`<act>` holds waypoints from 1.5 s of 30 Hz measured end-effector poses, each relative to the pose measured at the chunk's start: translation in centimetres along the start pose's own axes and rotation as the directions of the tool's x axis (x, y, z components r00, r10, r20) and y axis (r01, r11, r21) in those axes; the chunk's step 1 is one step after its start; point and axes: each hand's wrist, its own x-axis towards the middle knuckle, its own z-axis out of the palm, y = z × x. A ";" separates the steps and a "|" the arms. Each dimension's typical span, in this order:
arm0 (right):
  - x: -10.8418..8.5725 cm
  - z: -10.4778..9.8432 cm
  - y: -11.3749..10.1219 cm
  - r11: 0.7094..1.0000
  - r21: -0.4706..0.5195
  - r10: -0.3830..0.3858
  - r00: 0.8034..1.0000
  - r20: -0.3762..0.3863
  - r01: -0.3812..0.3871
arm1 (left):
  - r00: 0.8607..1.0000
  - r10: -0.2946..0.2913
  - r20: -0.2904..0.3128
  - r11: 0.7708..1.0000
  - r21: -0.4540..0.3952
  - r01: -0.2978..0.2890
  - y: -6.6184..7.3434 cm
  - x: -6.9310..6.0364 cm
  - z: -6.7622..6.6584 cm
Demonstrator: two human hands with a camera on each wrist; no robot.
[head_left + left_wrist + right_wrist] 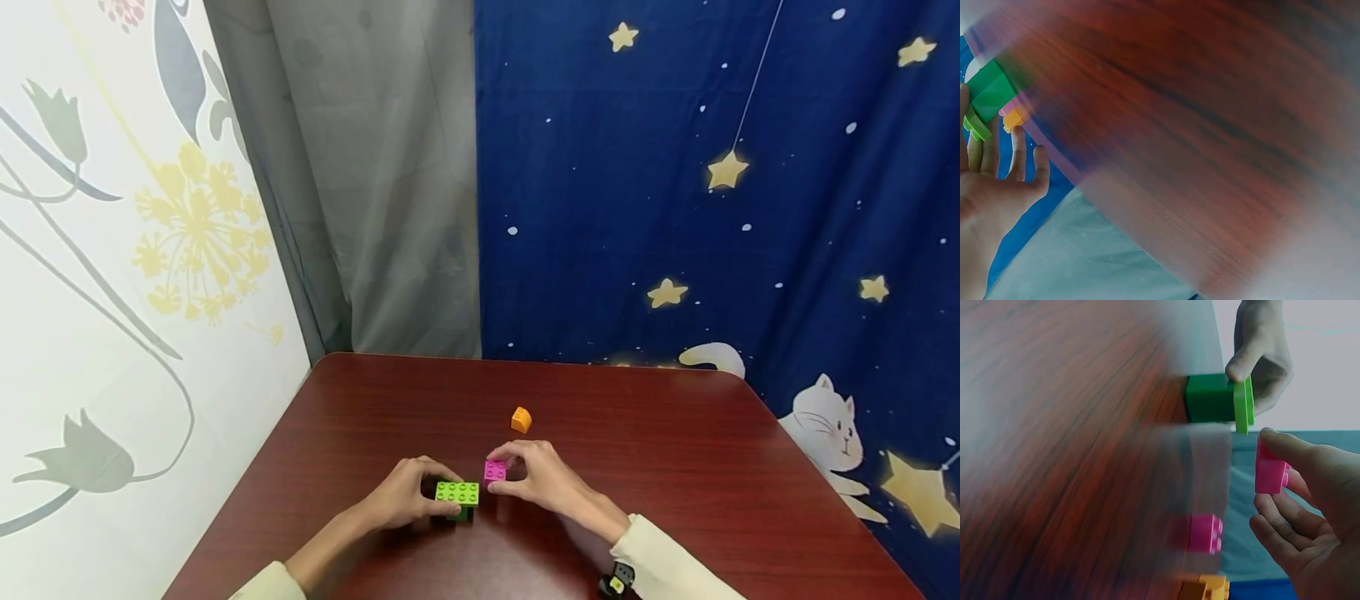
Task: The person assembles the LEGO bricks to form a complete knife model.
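My left hand (401, 496) grips a light green studded brick (457, 493) that sits on top of a dark green block (1210, 398), thumb at the near side. Just to the right, my right hand (546, 482) pinches a pink brick (495, 472) between thumb and fingers, studs up, a small gap from the light green brick. The right wrist view shows this held pink brick (1269, 469) off the table, and a second pink brick (1202, 533) standing on the table beyond it. In the left wrist view the green block (991, 94) is at the left edge.
An orange curved brick (521, 420) lies on the dark red table (615, 433) beyond my right hand. A patterned white wall stands at the left, with grey and blue star-printed curtains behind the table. A small dark device is at my right wrist.
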 end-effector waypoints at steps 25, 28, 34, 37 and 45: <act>1.9 3.9 -2.8 0.998 -0.033 -0.055 0.998 0.004 0.055 | 0.998 0.041 -0.045 0.996 0.075 -0.038 0.1 0.2 0.0; 1.8 4.1 -2.9 0.998 -0.038 -0.048 0.999 -0.009 0.048 | 0.998 0.041 -0.042 0.997 0.072 -0.038 0.1 0.1 0.0; 1.3 4.4 -2.8 1.000 -0.001 -0.008 1.000 -0.001 0.008 | 0.998 0.047 -0.036 0.997 0.057 -0.045 0.1 0.0 0.2; 1.2 4.5 -2.7 1.000 0.000 -0.006 1.000 -0.005 0.006 | 0.999 0.046 -0.029 0.998 0.052 -0.045 0.0 0.0 0.3; 1.4 4.5 -2.3 0.999 0.011 -0.038 0.999 -0.023 0.038 | 0.998 0.062 -0.028 0.996 0.061 -0.060 0.1 0.2 0.0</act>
